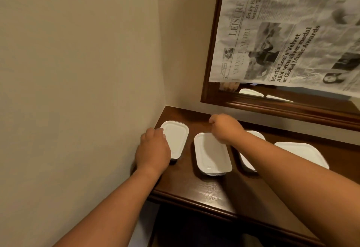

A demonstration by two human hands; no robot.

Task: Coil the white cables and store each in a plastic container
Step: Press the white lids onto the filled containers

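1. Cables are not showing; left hand [153, 149] is gripping left container [176, 135] by its edge.
2. Right hand [226, 128] is curling above second container [211, 155], at its far end; hold unclear.
3. Risk: containers skidding away from either grip if pulled one-sidedly.

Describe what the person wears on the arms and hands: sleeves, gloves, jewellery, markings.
The left arm and right arm are bare to the frame edge; no sleeves show. The left hand and right hand wear no gloves, and no watch, bracelet or marking shows at either wrist. The fingers are mostly hidden, so rings cannot be ruled out.
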